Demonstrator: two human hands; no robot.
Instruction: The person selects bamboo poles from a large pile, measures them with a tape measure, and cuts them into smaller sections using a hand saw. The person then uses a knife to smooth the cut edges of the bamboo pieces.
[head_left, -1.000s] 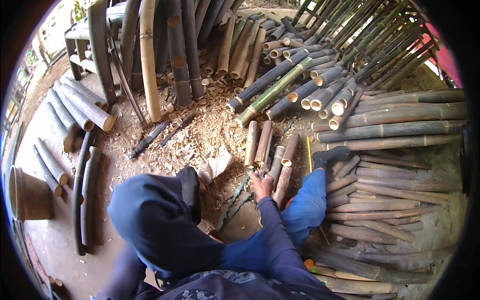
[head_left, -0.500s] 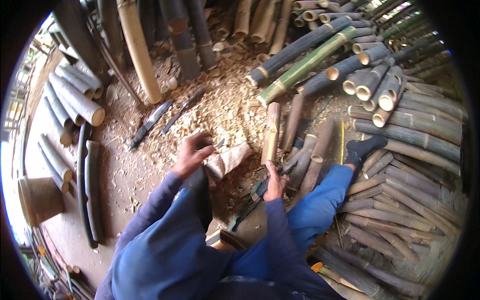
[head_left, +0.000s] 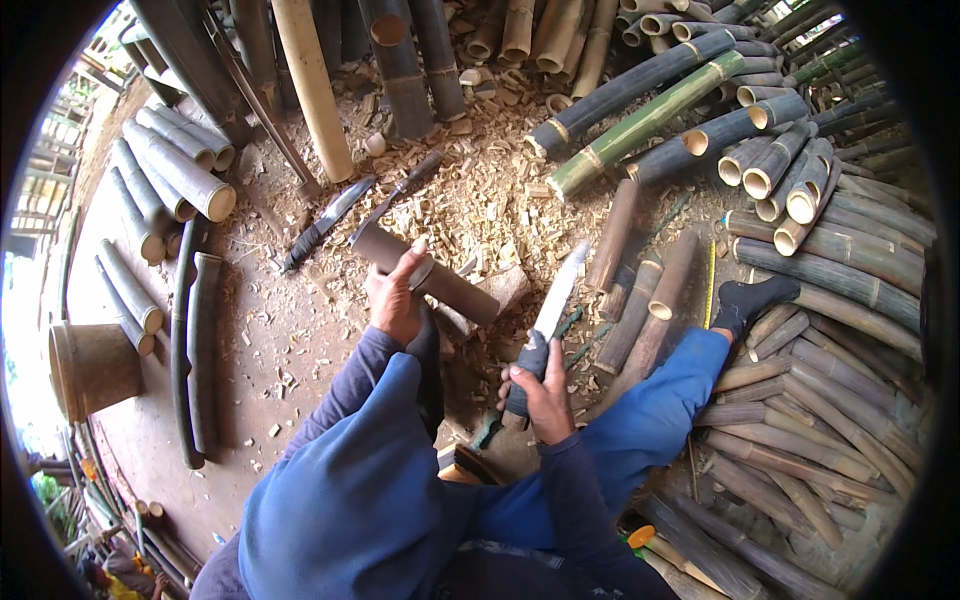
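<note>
A dark brown bamboo piece (head_left: 455,288) lies tilted in my left hand (head_left: 397,300), whose fingers close round it near its upper left end. My right hand (head_left: 545,395) grips a knife by its dark wrapped handle (head_left: 530,365). The knife's pale blade (head_left: 560,290) points up and away, apart from the bamboo piece. Under the lower end of that piece, a pale block-like thing (head_left: 508,290) partly shows among the shavings. Just right of the blade, several short brown bamboo pieces (head_left: 632,315) lie on the ground.
Wood shavings (head_left: 480,220) cover the ground ahead. A second knife with a wrapped handle (head_left: 325,222) lies at the left. Bamboo lengths (head_left: 820,390) are piled along the right, and a long green one (head_left: 650,120) lies beyond. A brown bucket-like container (head_left: 95,370) stands far left.
My left hand, empty before, now holds a bamboo piece. My right hand has drawn nearer, and the knife blade now shows in it. The view has shifted slightly.
</note>
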